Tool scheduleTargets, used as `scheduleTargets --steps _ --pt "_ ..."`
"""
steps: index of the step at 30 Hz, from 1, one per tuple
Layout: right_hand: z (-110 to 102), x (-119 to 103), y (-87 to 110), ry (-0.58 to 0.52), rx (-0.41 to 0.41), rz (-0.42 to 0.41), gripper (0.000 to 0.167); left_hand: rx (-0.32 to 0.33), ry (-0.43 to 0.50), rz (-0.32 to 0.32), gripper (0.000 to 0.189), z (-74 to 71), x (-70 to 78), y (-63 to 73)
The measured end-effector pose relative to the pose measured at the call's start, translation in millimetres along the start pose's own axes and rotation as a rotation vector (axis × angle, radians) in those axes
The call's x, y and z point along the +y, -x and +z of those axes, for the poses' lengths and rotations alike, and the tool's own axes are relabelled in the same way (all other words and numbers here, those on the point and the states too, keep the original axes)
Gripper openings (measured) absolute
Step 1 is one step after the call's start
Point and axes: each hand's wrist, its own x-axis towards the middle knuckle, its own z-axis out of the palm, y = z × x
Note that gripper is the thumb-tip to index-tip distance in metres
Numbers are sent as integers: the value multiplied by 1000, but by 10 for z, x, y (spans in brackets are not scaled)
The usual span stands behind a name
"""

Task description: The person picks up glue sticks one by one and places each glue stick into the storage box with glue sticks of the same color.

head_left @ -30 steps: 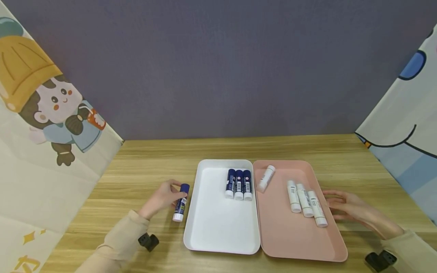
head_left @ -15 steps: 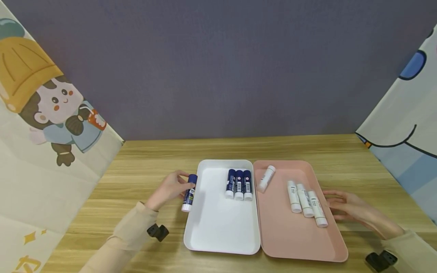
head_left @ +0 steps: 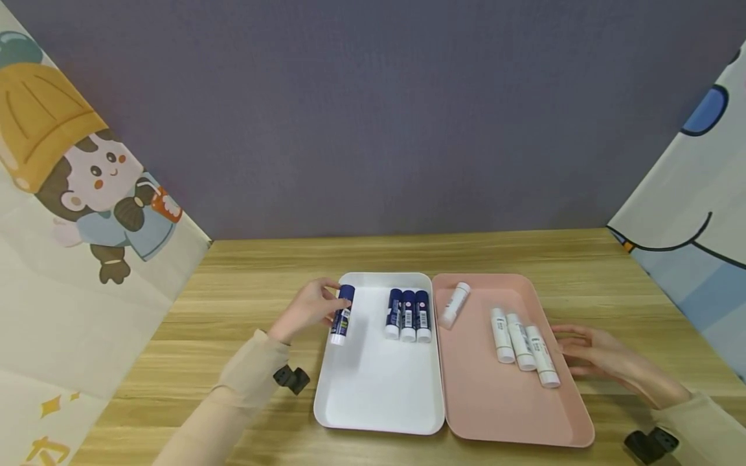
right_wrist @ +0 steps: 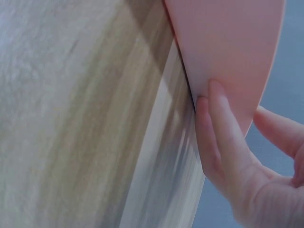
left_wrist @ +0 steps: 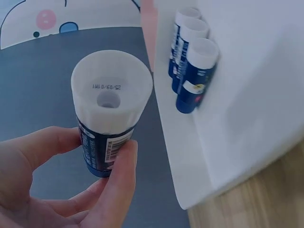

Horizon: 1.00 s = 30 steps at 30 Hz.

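Note:
Between thumb and fingers, my left hand [head_left: 310,307] pinches a dark blue glue stick [head_left: 342,318] above the left edge of the white tray [head_left: 381,395]. In the left wrist view its white end [left_wrist: 111,116] faces the camera. Three more blue glue sticks [head_left: 408,316] lie side by side at that tray's right. Over at the pink tray [head_left: 507,414], my right hand [head_left: 609,364] touches the outer right wall; in the right wrist view its fingers [right_wrist: 225,123] rest nearly straight against it.
Several white glue sticks lie in the pink tray: one tilted stick [head_left: 454,304] at upper left and a group [head_left: 521,343] toward the right. Both trays stand side by side on the wooden table [head_left: 245,278]. A grey panel [head_left: 373,129] rises behind.
My left hand has carried the blue glue stick right and away from me, from beside the white tray to over its left edge. The right hand stays in place.

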Motion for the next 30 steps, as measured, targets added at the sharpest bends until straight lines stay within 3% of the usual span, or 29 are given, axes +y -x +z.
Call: scheduleTargets --steps 11,18,30 --pt "17 -30 10 69 47 42 62 -14 2 27 45 130 179 -170" --pt "2 -21 5 16 13 25 61 -28 1 48 46 222 262 -269" --pt "9 -20 9 2 19 20 59 -13 29 29 42 419 243 -469"
